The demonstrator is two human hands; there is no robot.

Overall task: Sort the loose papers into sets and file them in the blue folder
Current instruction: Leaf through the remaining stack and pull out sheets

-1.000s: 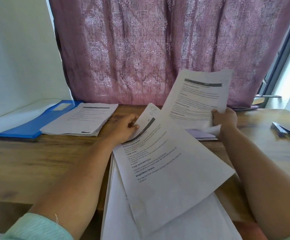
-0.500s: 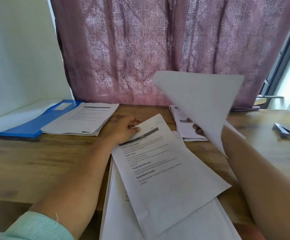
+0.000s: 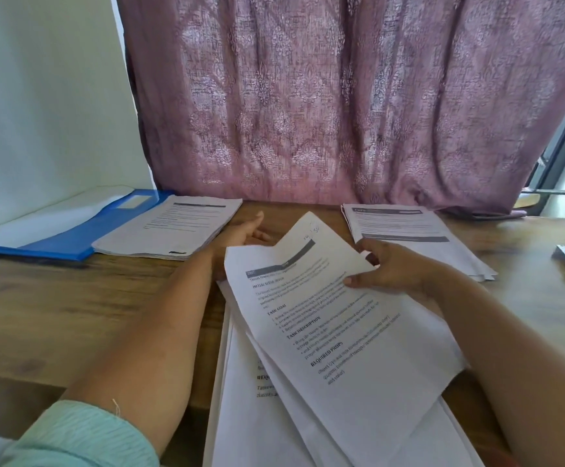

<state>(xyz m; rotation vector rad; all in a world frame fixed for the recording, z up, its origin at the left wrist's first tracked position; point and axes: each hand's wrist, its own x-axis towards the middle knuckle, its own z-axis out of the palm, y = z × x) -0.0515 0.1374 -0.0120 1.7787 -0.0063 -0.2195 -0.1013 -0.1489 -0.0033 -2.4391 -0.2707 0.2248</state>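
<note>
My right hand [image 3: 397, 271] pinches the top sheet [image 3: 341, 332] at its far edge, thumb on the print, fingers curled behind it. My left hand [image 3: 240, 235] lies beyond the sheet's far left corner with fingers straight and holding nothing, though the paper hides part of it. Under the sheet sits the unsorted pile [image 3: 257, 416], fanned and hanging over the near edge of the desk [image 3: 88, 315], so a fair amount is left to sort. Two sets are already laid out at the back: a thick left stack [image 3: 173, 227] whose edge overlaps the blue folder [image 3: 72, 237], and a looser right stack [image 3: 409, 230] near the curtain. The folder lies open at the far left, with what seems a white sheet inside; I judge the stacks are not filed yet. So sorting is partway, filing still ahead.
</note>
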